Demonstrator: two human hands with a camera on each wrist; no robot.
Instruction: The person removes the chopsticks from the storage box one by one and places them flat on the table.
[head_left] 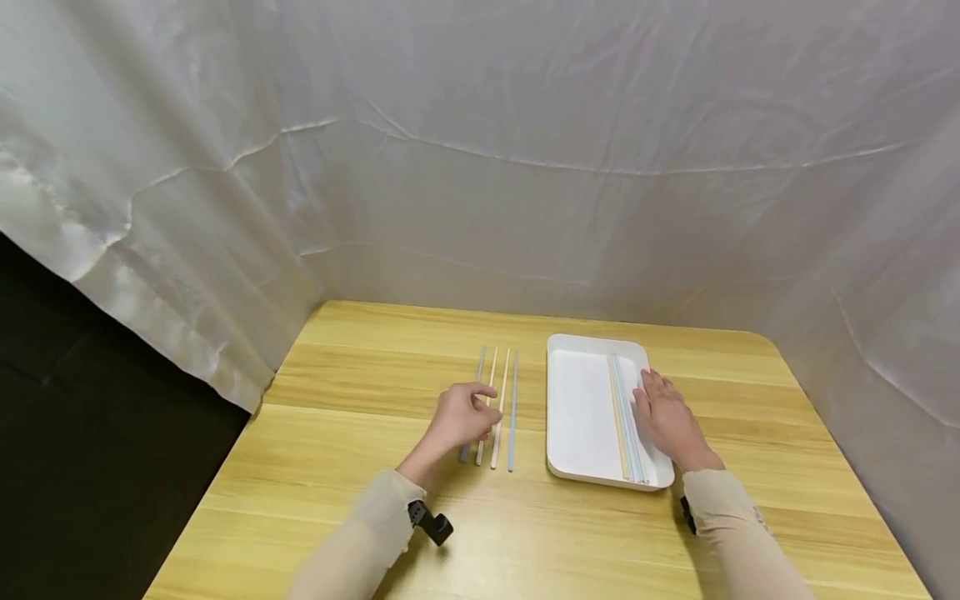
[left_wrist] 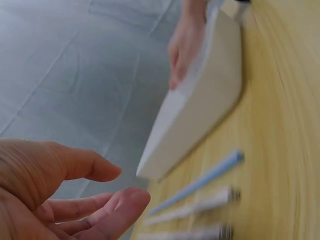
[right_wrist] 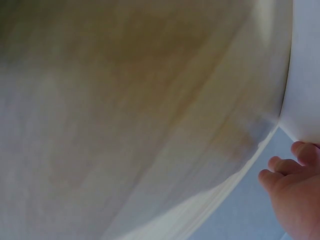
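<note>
Several thin straight sticks lie side by side on the table, among them a blue stick and a pale cream stick. My left hand hovers over them, thumb and fingertips apart; the left wrist view shows nothing between them. To the right stands a shallow white tray with a yellow stick and light blue sticks along its right side. My right hand holds the tray's right rim, with its thumb on the inner side. Its fingers partly show beside the wall in the right wrist view.
The wooden table has rounded far corners. A pale curtain hangs behind it and along both sides. At the left, a dark area shows below the curtain's edge. A black wrist strap sits on the left sleeve.
</note>
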